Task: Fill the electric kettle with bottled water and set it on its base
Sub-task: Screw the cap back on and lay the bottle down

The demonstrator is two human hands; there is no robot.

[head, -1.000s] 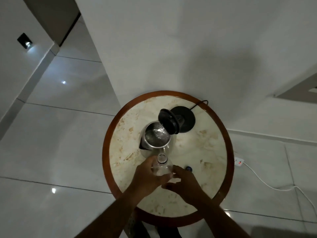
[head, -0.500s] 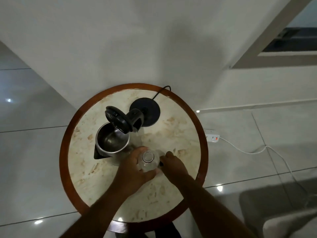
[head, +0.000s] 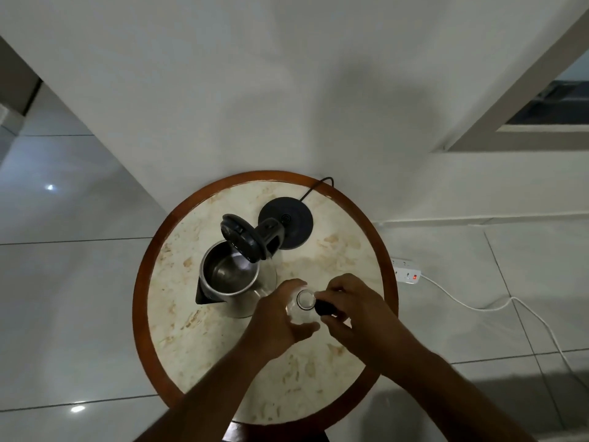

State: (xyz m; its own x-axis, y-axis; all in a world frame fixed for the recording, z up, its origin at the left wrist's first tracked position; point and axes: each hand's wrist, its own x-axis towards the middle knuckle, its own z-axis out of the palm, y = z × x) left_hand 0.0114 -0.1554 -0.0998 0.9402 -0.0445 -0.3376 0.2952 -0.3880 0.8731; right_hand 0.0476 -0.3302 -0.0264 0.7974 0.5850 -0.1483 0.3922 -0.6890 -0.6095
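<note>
Dim room, white wall, glossy floor tiles; round marble table (head: 178,314) with brown rim. Kettle (head: 228,275) stands left of centre on table, lid (head: 240,239) open, not on base (head: 291,226) just behind-right. My left hand (head: 277,317) wraps fingers around bottle (head: 304,306), upright, mouth open. My right hand (head: 353,309) pinches dark cap (head: 323,307) beside bottle mouth. I judge: bring cap level over mouth, turn gently, hold bottle steady.

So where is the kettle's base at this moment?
In the head view, the black round base lies on the far part of the round table, just behind and to the right of the open kettle, which stands beside it, not on it.
</note>
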